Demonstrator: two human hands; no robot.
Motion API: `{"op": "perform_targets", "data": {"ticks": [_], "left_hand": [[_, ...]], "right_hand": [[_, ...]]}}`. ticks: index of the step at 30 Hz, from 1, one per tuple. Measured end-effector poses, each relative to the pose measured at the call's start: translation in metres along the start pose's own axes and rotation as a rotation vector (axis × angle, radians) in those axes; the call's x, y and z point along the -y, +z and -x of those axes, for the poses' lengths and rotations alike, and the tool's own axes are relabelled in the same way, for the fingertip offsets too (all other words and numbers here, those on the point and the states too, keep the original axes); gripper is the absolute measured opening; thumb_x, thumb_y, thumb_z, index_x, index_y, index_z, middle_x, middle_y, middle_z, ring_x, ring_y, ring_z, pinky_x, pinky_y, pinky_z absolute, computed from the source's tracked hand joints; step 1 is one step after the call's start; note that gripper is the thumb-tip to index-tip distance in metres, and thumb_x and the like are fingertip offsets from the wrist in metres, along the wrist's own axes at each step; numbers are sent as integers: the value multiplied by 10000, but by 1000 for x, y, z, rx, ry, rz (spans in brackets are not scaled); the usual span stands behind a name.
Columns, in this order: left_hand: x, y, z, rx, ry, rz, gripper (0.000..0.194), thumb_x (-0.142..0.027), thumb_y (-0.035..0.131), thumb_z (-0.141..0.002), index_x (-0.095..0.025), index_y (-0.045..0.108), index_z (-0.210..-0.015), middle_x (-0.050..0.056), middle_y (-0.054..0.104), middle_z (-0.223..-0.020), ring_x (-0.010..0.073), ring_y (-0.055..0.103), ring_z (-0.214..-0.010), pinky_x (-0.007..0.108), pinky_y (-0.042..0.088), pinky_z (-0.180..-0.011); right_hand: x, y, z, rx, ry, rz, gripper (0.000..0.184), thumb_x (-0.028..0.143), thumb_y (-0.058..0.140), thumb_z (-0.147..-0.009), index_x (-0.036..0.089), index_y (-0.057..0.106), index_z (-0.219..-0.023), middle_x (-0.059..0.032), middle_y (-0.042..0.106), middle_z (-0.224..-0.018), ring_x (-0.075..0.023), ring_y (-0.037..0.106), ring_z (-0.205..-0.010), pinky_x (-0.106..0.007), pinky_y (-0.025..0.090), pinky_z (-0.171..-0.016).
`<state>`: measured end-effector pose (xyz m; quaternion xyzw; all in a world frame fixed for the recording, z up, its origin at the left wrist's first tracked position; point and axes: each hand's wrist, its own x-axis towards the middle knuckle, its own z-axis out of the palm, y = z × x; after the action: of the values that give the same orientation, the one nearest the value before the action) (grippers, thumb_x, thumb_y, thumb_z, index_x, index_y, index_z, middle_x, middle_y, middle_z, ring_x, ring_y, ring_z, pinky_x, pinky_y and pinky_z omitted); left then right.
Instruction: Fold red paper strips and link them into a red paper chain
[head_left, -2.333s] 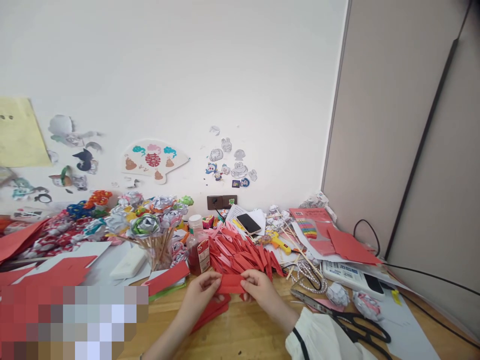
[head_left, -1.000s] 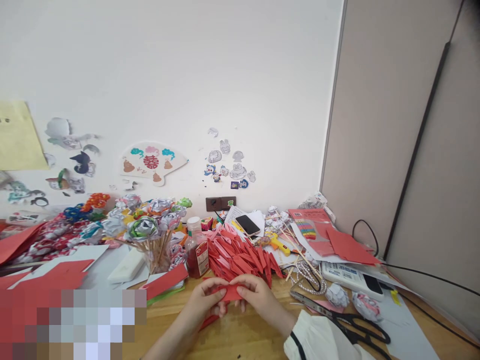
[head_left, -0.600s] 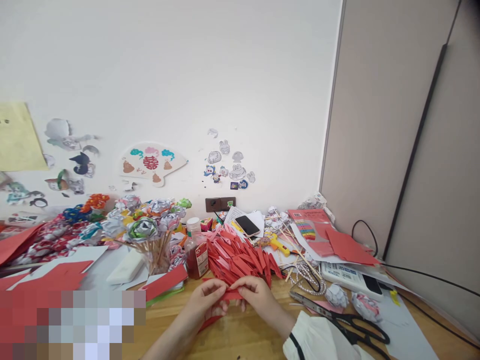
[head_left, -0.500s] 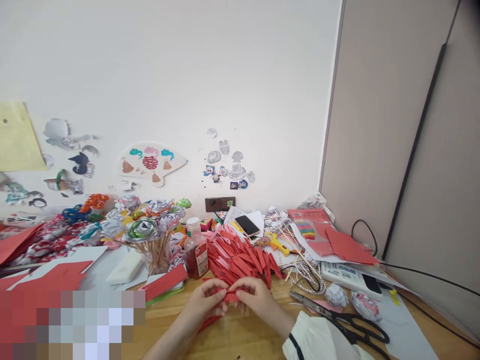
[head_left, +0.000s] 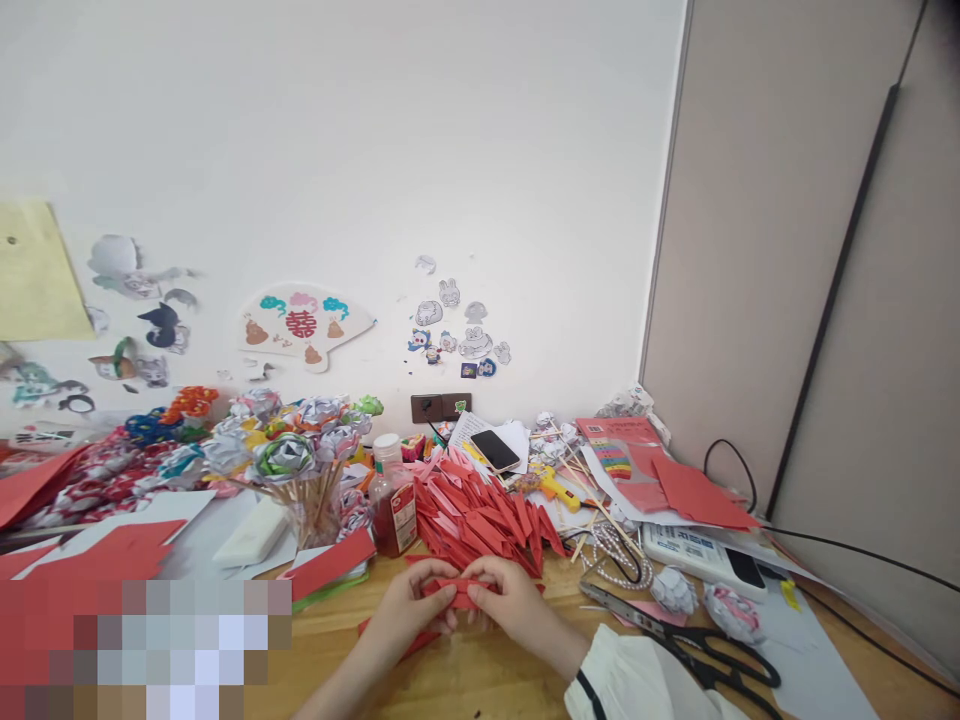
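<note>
A small folded piece of red paper (head_left: 464,594) is held between my two hands, just above the wooden table (head_left: 450,680). My left hand (head_left: 415,607) pinches its left end with thumb and fingers. The right end is pinched in my right hand (head_left: 504,598), whose thumb lies close to the left one. Fingers cover much of the paper, so its exact folds are hard to see. Beneath my left hand lie more red paper pieces (head_left: 417,643), partly hidden by it. Directly beyond my hands spreads a heap of folded red paper strips (head_left: 480,510).
Left of the heap stand a sauce bottle (head_left: 394,505) and a cup of paper flowers on sticks (head_left: 311,505). To the right lie large black-handled scissors (head_left: 690,640), crumpled paper balls (head_left: 675,589), a yellow glue gun (head_left: 559,487) and a bead string (head_left: 615,555). A phone (head_left: 495,450) rests behind.
The red paper was a wider flat piece spread between my hands; it now shows as a narrower folded strip. My hands have drawn closer together and slightly nearer to me.
</note>
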<state>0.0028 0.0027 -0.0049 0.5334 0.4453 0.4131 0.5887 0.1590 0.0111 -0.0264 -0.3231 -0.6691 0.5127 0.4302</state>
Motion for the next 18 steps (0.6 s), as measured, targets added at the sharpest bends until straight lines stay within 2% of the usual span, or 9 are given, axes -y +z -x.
{"op": "perform_targets", "data": {"ticks": [5,9,13,18], "left_hand": [[6,-2,-3,10,-75,110,429,-444,690,-491,-146,503,-737,-7,597,-540,119,566,-464,226,429,-473],[8,-4,-5,-6,-70,63,444,-456,701,-458,-138,502,-696,-13,589,-469,119,561,-443,219,426,-468],[6,-3,-4,-25,-57,-4,462,-484,687,-453,-132,512,-696,-3,598,-445,118,556,-426,223,431,-476],[-2,0,3,-27,-117,86,389,-430,693,-497,-135,510,-672,-1,611,-503,102,565,-461,191,424,-466]], "right_hand": [[-2,-2,-2,10,29,-45,228,339,508,-733,135,540,-828,16,549,-566,-76,487,-441,-188,385,-442],[-3,-3,-3,25,40,-70,274,383,513,-725,130,544,-825,13,552,-560,-74,477,-416,-190,377,-427],[-4,-2,-3,43,28,-91,293,407,516,-720,132,544,-817,16,546,-552,-77,482,-415,-198,385,-433],[-6,-3,-4,39,18,-91,288,405,516,-720,133,535,-817,21,543,-545,-78,486,-417,-196,379,-437]]}}
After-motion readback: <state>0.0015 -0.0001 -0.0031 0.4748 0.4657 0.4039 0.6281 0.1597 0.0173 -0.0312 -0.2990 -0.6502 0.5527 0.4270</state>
